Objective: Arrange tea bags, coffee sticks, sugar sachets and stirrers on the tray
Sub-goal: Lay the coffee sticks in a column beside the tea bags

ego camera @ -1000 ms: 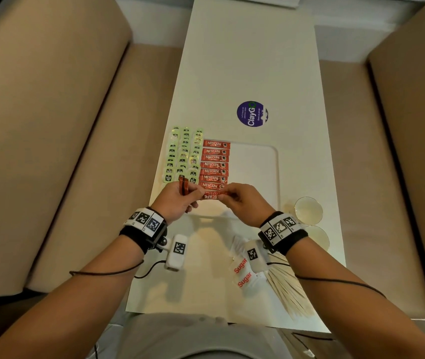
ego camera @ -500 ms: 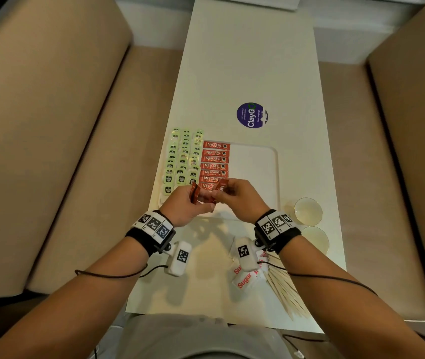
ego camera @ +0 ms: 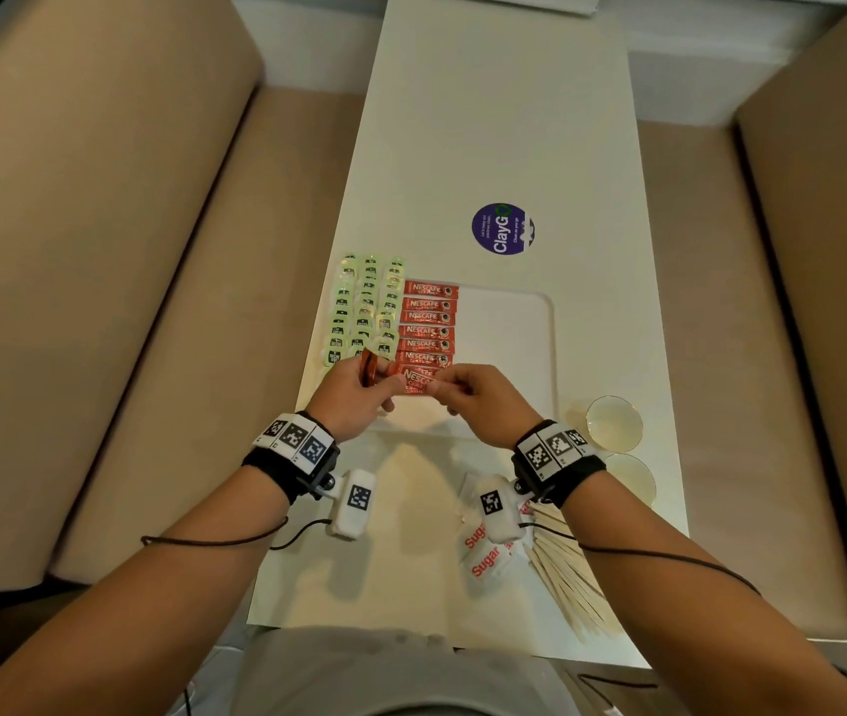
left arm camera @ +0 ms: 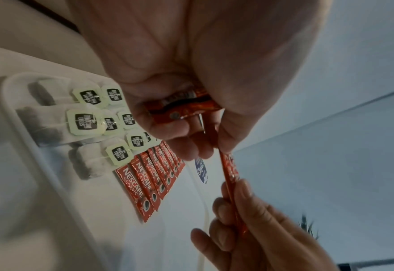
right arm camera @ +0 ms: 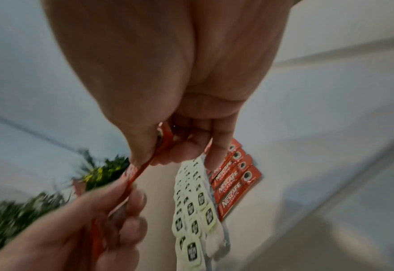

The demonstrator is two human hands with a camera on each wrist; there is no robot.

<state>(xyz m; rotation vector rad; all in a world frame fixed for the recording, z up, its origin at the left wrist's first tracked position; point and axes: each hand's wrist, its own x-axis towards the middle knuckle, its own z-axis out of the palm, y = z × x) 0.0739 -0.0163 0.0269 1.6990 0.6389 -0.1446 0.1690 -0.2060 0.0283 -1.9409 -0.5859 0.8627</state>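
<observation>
A white tray [ego camera: 506, 348] lies on the table. Its left part holds three columns of green-tagged tea bags [ego camera: 365, 307] [left arm camera: 87, 119] [right arm camera: 196, 207] and a row of red coffee sticks [ego camera: 429, 324] [left arm camera: 149, 179] [right arm camera: 233, 183]. My left hand [ego camera: 382, 387] grips a small bundle of coffee sticks [ego camera: 368, 366] [left arm camera: 182, 106] just above the near end of that row. One more coffee stick [ego camera: 418, 382] [left arm camera: 231, 174] [right arm camera: 142, 166] stretches between both hands. My right hand [ego camera: 444, 389] pinches its right end, and the left fingertips hold the other end.
Sugar sachets [ego camera: 483, 555] and a fan of wooden stirrers [ego camera: 566, 578] lie on the table near its front edge, under my right wrist. Two glass dishes [ego camera: 614, 423] sit right of the tray. A purple sticker [ego camera: 503, 228] is behind the tray. Beige benches flank the table.
My right hand left a stick at the near end of the row, then took another from the left hand's bundle. That stick is now drawn out flat between both hands.
</observation>
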